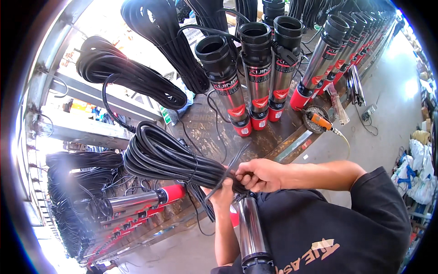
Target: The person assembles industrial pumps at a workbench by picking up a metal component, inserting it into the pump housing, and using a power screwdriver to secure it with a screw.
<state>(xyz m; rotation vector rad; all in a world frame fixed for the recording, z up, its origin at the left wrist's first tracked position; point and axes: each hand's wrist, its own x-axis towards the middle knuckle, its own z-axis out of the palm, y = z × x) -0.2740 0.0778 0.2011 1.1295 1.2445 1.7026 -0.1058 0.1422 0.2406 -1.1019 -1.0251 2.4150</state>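
Observation:
A thick bundle of coiled black cable (164, 157) hangs in front of me. My right hand (258, 175) is closed on the bundle's lower end, where a thin black strap (228, 171) sticks out. My left hand (222, 194) grips the same bundle from below, partly hidden behind the cable. Below both hands a steel cylindrical pump (250, 235) with a black end cap leans against my dark shirt.
Several upright steel pumps with red bases (255, 80) stand on a worn metal workbench (273, 137), with more cable coils (123, 71) draped behind them. An orange-handled tool (320, 121) lies near the bench edge. More pumps (137, 203) lie stacked at the lower left. Concrete floor lies on the right.

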